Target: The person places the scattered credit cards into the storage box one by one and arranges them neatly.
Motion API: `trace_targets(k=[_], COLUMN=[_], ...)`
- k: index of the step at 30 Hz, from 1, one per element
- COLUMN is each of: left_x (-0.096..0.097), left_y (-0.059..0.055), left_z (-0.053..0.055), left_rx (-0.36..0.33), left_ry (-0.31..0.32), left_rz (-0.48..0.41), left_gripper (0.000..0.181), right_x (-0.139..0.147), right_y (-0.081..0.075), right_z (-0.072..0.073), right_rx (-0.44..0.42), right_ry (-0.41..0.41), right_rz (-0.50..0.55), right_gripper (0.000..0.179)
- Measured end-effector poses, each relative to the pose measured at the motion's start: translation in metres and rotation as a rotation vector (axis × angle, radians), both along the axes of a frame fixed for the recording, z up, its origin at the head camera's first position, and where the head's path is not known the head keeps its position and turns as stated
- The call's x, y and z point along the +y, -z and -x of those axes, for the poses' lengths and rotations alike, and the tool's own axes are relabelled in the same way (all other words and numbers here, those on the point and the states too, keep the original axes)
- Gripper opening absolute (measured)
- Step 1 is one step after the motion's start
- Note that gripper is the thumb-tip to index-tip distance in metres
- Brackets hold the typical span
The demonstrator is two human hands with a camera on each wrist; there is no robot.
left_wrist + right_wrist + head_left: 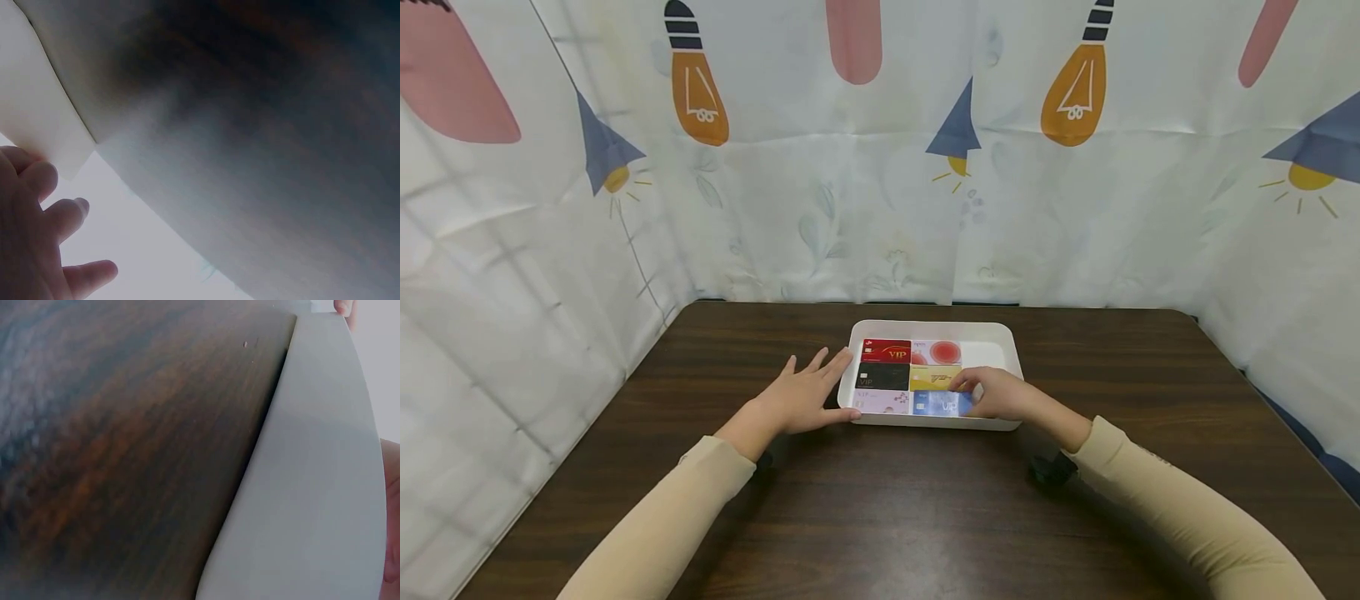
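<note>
A white tray [992, 350] on the table holds cards in two columns: red VIP [886, 351], white-and-pink with red circles [936, 352], black [882, 377], gold [929, 378], pale purple [882, 402] and blue [934, 404]. My left hand [805, 398] has its fingers spread beside the tray's left end, thumb and forefinger at the rim. Over the tray, my right hand [997, 393] bends its thumb and fingers about the right end of the blue card. In the right wrist view the tray's outer wall [312, 462] hides most of that hand.
The dark wood-grain table [880, 517] extends around the tray. A white patterned curtain [880, 208] hangs behind the table and along its sides. Dark wrist-worn devices [1052, 469] sit under the wrists.
</note>
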State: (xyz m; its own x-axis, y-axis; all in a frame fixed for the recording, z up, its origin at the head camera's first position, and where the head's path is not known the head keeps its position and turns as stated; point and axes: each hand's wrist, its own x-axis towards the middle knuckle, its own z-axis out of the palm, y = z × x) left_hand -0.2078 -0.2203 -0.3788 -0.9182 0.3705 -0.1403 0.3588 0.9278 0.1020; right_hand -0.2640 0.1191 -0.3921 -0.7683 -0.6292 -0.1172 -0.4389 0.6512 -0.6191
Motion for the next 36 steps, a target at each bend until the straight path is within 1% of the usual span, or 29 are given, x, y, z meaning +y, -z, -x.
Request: trace_targets(k=[3, 10, 17, 24, 31, 36], left_x=[0.0001, -0.0002, 0.0003, 0.0008, 0.0010, 0.0000], left_y=[0.0004, 0.0008, 0.0002, -0.0006, 0.0005, 0.0007], left_z=[0.0004, -0.0005, -0.0012, -0.0007, -0.0003, -0.0001], left_rx=[-0.002, -0.001, -0.001, -0.002, 0.000, 0.005], left_ry=[-0.002, -0.004, -0.009, -0.008, -0.010, -0.009], left_rz=[0.000, -0.005, -0.006, -0.007, -0.004, -0.001], left_gripper=[0.103, 0.103, 0.102, 0.102, 0.102, 0.102], right_x=[-0.0008, -0.0031, -0.0023, -0.0032, -0.0038, -0.0042], right_y=[0.0004, 0.0007, 0.0023, 0.0039, 0.0035, 0.0032], right_z=[-0.0008, -0.0022, -0.0027, -0.0019, -0.0032, -0.0044], right_rx=[0.039, 0.067, 0.096, 0.097, 0.065, 0.058], right_ry=[-0.017, -0.012, -0.024, -0.029, 0.001, 0.014], right_rz=[0.007, 0.010, 0.019, 0.022, 0.019, 0.008], right_gripper=[0.038, 0.038, 0.038, 0.038, 0.038, 0.037])
